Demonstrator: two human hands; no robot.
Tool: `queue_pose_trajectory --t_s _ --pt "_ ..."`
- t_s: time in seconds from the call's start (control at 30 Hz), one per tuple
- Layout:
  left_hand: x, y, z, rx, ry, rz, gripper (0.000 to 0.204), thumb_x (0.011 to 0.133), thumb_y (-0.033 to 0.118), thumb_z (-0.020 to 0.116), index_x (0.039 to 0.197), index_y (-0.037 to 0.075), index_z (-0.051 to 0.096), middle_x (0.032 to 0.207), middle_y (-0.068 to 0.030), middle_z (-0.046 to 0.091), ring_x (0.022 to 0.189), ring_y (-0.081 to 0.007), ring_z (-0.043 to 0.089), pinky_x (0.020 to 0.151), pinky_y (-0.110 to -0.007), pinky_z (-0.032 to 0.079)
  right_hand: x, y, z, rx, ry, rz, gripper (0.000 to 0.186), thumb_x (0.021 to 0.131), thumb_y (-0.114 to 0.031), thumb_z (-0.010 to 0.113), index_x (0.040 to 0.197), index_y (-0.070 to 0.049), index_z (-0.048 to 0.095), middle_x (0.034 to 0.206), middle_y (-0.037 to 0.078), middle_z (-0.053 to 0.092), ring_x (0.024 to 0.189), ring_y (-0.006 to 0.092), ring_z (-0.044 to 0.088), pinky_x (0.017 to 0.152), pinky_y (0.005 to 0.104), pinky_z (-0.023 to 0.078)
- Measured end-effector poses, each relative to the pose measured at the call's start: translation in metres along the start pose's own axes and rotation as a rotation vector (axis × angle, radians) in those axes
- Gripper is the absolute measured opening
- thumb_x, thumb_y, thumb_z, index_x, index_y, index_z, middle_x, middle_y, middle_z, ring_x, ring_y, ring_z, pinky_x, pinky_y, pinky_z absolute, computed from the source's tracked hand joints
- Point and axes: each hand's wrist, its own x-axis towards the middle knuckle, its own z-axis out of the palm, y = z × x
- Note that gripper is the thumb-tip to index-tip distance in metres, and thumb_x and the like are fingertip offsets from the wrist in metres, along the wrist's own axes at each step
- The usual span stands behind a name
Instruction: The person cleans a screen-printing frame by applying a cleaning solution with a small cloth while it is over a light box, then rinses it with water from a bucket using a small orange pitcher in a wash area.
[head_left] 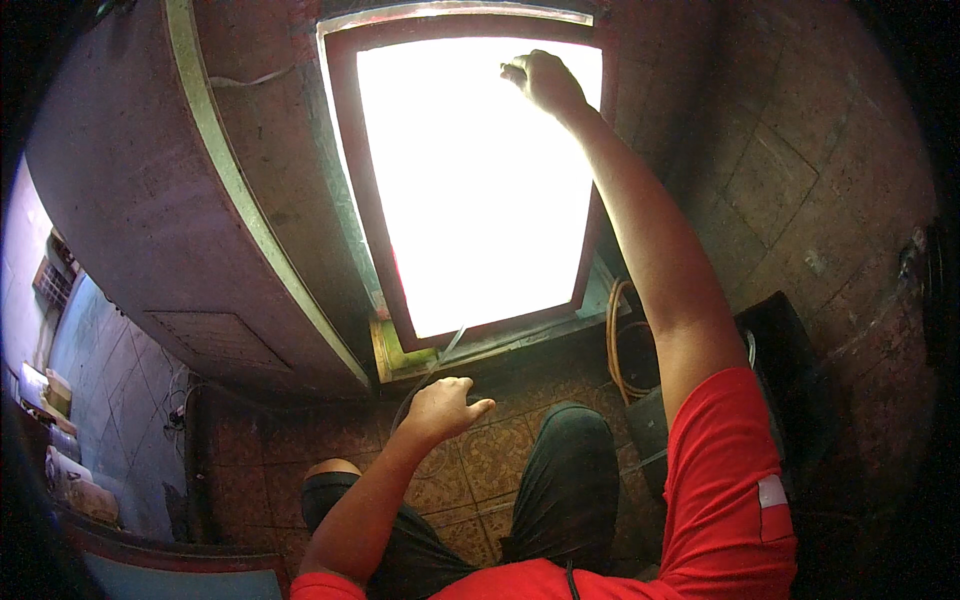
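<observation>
A brightly glowing white panel, framed by a dark reddish-brown border, stands before me. Over its upper right part, my right hand is closed, fingers curled and fingertips together. Glare hides whether anything small is in them. My left hand hangs below the panel's bottom edge, its thumb held away from loosely bent fingers; I see nothing in it. A thin pale strip or cable runs from the bottom border down toward this hand and passes behind it.
Under the panel's lower left corner is a yellow-green object. Coiled orange hose or cable hangs at the right, beside a dark box. A large grey curved-looking board is on the left. Containers stand far left, above patterned floor tiles.
</observation>
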Motion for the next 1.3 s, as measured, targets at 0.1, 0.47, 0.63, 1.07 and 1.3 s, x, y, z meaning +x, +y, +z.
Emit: queue_pose_trajectory --t_s 0.1,0.47,0.63,1.07,1.3 --pt "0.0 -0.001 0.0 0.004 -0.005 -0.003 0.064 0.085 0.053 0.053 0.117 -0.002 0.056 0.111 -0.0195 0.06 0.105 -0.0304 0.058 0.089 -0.041 0.047 0.003 -0.003 -0.004 0.032 -0.024 0.008 0.036 0.089 -0.035 0.056 0.1 -0.003 0.066 0.09 0.017 0.067 0.085 0.0306 0.064 0.079 0.0408 0.049" --pt "0.0 0.001 0.0 0.009 -0.024 -0.02 0.065 0.085 0.054 0.053 0.119 -0.001 0.054 0.114 -0.0185 0.059 0.107 -0.0297 0.057 0.09 -0.04 0.046 0.016 -0.015 -0.014 0.069 -0.157 0.035 0.039 0.09 -0.037 0.054 0.104 -0.003 0.065 0.093 0.017 0.066 0.087 0.0296 0.064 0.08 0.0401 0.049" --pt "-0.003 0.0 -0.001 0.01 -0.025 -0.017 0.064 0.085 0.054 0.054 0.118 -0.001 0.055 0.112 -0.0185 0.06 0.106 -0.0296 0.058 0.088 -0.04 0.047 0.015 -0.017 -0.011 0.051 -0.148 0.039 0.039 0.089 -0.037 0.055 0.104 -0.003 0.066 0.094 0.017 0.066 0.088 0.0297 0.064 0.081 0.0399 0.048" --pt "-0.003 -0.003 0.003 0.053 0.0 0.012 0.059 0.086 0.053 0.052 0.114 0.001 0.056 0.107 -0.0147 0.062 0.102 -0.0271 0.06 0.084 -0.04 0.049 0.016 -0.021 -0.006 0.097 -0.177 0.032 0.034 0.088 -0.036 0.055 0.103 -0.008 0.066 0.103 0.012 0.065 0.095 0.028 0.062 0.085 0.0394 0.047" --pt "-0.005 -0.003 0.002 0.063 -0.003 0.011 0.057 0.086 0.052 0.052 0.111 0.001 0.057 0.106 -0.015 0.062 0.1 -0.0272 0.061 0.083 -0.04 0.05 0.017 -0.03 -0.01 0.075 -0.181 0.03 0.039 0.09 -0.037 0.054 0.106 -0.003 0.064 0.095 0.017 0.066 0.088 0.0282 0.063 0.081 0.0387 0.048"
